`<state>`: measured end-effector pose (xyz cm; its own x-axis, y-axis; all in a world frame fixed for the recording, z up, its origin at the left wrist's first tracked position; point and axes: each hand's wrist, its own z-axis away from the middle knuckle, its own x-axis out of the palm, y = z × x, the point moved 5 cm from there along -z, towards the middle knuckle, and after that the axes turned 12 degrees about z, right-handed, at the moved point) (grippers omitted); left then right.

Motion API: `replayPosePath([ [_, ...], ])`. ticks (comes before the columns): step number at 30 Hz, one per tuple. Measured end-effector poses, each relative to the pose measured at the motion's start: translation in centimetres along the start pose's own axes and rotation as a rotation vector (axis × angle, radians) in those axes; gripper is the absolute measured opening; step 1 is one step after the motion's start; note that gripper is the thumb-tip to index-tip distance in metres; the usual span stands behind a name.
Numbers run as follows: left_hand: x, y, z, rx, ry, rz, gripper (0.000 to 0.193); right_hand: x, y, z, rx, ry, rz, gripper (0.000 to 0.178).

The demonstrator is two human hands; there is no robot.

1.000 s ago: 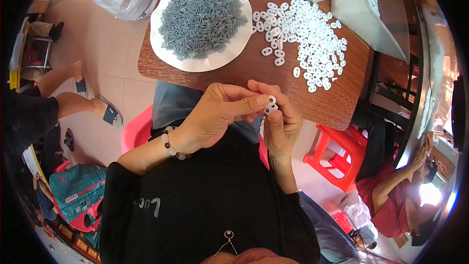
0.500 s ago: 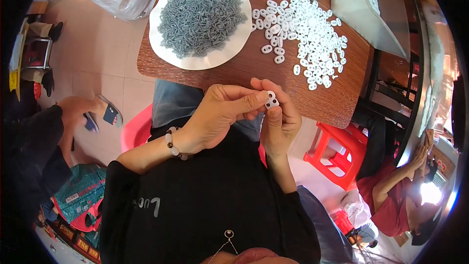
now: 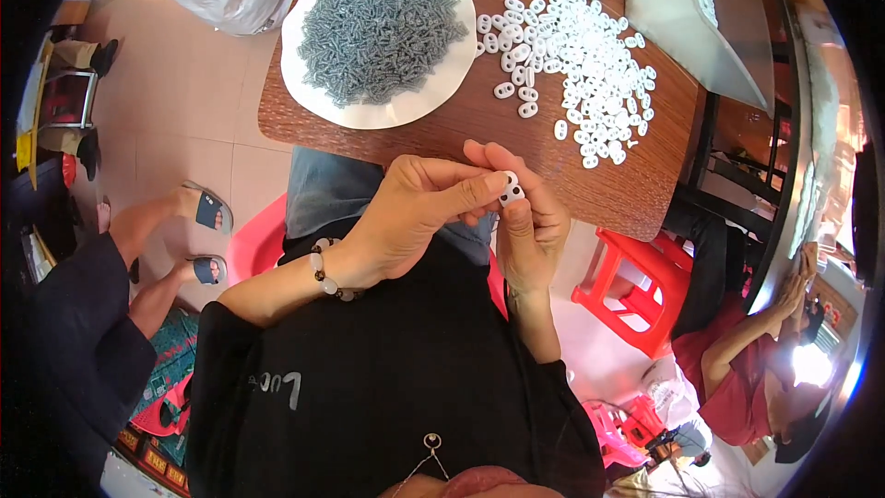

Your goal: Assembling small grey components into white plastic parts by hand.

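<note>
In front of my chest, at the near edge of the table, both my hands meet. My left hand [image 3: 419, 203], with a beaded bracelet [image 3: 320, 266] on its wrist, pinches a small white plastic piece with round dark holes [image 3: 513, 190] between thumb and fingers. My right hand [image 3: 530, 217] is closed on the same piece from the other side, thumb against its lower edge. Whether it is one piece or two put together, I cannot tell. Beyond my hands lies a spread pile of white oval two-hole pieces [image 3: 604, 74]. A white scalloped plate [image 3: 406, 116] holds many small grey translucent springlike pieces [image 3: 378, 32].
The brown wooden table [image 3: 461, 134] has rounded corners. A clear bin of white pieces [image 3: 705, 46] stands at the back right. Below the table's right side is a red stool [image 3: 636, 290]. A person in sandals [image 3: 210, 212] is at left; another person in red [image 3: 737, 369] sits at right.
My hands stay almost in place around the white piece, with only slight finger movement. At the left, the other person's legs have shifted, and both sandals now show.
</note>
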<state>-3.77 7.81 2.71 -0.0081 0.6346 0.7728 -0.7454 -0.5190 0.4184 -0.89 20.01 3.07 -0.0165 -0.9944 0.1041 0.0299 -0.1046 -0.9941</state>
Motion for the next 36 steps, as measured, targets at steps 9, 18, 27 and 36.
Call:
replayPosePath([
  [9,0.0,0.4,0.1,0.083,-0.026,-0.032,0.019,0.3,-0.4,-0.2,-0.023,-0.017,0.025,0.052],
  [18,0.2,0.2,0.4,0.083,0.011,-0.050,0.018,0.6,0.1,0.2,-0.084,0.055,0.007,0.044],
  [27,0.5,0.3,0.6,0.082,0.012,-0.020,0.017,0.5,-0.2,0.1,-0.054,0.034,0.000,0.046],
  [36,0.7,0.6,0.8,0.050,0.032,-0.036,0.015,0.3,-0.4,0.2,-0.032,0.007,-0.010,0.044],
])
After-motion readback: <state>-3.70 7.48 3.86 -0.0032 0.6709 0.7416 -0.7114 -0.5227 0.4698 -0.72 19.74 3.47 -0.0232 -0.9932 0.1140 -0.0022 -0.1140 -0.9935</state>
